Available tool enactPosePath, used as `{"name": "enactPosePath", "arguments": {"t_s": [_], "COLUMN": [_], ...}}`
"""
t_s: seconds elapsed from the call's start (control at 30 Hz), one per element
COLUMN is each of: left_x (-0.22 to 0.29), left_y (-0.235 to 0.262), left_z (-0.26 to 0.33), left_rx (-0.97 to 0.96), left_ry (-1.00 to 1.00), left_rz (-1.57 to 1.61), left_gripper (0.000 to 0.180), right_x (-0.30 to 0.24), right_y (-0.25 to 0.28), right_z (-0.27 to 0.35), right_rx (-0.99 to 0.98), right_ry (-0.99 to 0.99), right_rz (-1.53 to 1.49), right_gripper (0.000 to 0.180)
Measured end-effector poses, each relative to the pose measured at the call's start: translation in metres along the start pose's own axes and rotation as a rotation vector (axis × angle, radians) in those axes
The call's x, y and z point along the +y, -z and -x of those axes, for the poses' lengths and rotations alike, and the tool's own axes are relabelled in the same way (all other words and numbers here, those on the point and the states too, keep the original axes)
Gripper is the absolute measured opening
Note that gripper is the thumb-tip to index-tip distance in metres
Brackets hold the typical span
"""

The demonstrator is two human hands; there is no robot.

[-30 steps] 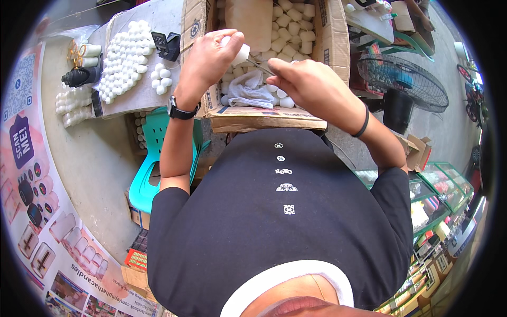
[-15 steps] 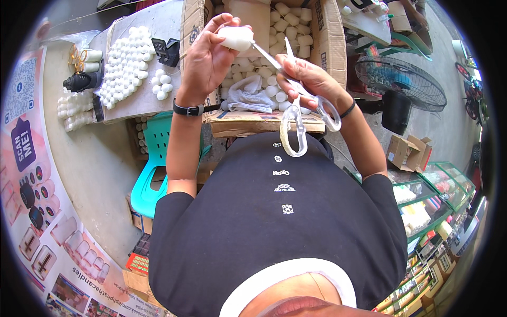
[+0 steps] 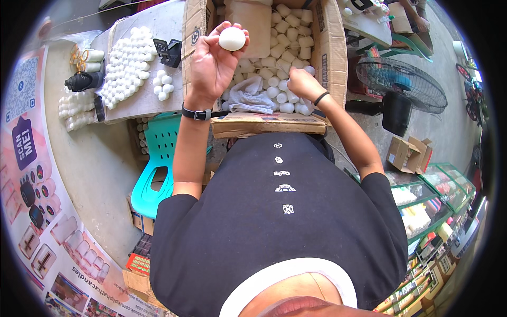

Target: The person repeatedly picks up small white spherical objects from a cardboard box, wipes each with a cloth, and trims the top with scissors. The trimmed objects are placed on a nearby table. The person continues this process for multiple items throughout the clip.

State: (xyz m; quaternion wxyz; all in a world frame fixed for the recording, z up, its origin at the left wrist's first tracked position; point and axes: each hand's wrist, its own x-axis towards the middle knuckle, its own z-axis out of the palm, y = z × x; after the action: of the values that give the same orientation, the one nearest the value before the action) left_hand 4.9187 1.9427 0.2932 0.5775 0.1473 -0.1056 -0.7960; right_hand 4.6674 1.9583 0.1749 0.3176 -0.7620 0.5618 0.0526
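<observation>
A short white candle (image 3: 232,39) with a rounded end is gripped in the fingers of my left hand (image 3: 211,66), raised over the left side of an open cardboard box. My right hand (image 3: 305,84) is down inside the box at its right, fingers curled in among the loose white candles (image 3: 273,92). What those fingers hold, if anything, is hidden. A crumpled white cloth (image 3: 250,96) lies on the candles between my hands. The scissors are out of sight.
The cardboard box (image 3: 269,124) stands before me. To its left, a table (image 3: 124,39) bears rows of white candles (image 3: 127,68) and a black device (image 3: 168,52). A turquoise chair (image 3: 153,174) is below it. A black fan (image 3: 401,84) stands at the right.
The scissors have left my right hand, which has dropped into the box. My left hand has turned the candle so its round end faces up.
</observation>
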Motion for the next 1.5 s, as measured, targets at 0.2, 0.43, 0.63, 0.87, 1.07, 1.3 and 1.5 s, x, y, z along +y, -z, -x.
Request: {"name": "enactPosePath", "arguments": {"t_s": [0.2,0.43,0.63,0.87,1.07,1.3,1.5], "left_x": [-0.001,-0.013,-0.014,-0.013,-0.006,-0.018,-0.041], "left_y": [0.001,-0.017,-0.013,-0.019,-0.013,-0.004,-0.017], "left_z": [0.004,0.004,0.014,0.008,0.018,0.021,0.029], "left_rx": [-0.085,0.069,0.024,0.01,0.176,0.248,0.119], "left_ry": [-0.01,-0.177,-0.251,-0.266,-0.362,-0.417,-0.588], "left_rz": [0.019,-0.521,-0.487,-0.518,-0.853,-1.092,-1.542], "left_gripper": [0.032,0.035,0.038,0.044,0.054,0.061,0.067], "right_x": [-0.046,-0.06,-0.058,-0.063,-0.07,-0.123,-0.143], "right_y": [-0.031,-0.077,-0.033,-0.079,0.0,0.078,0.084], "right_z": [-0.007,-0.019,-0.012,-0.028,0.001,0.062,0.044], "right_rx": [0.298,-0.37,-0.257,-0.396,0.14,0.354,0.803], "right_ry": [-0.068,0.277,0.412,0.32,0.774,0.464,0.146], "right_rz": [0.523,0.069,-0.374,0.107,-0.243,-1.006,-0.513], "right_gripper": [0.036,0.029,0.024,0.04,0.022,0.023,0.015]}}
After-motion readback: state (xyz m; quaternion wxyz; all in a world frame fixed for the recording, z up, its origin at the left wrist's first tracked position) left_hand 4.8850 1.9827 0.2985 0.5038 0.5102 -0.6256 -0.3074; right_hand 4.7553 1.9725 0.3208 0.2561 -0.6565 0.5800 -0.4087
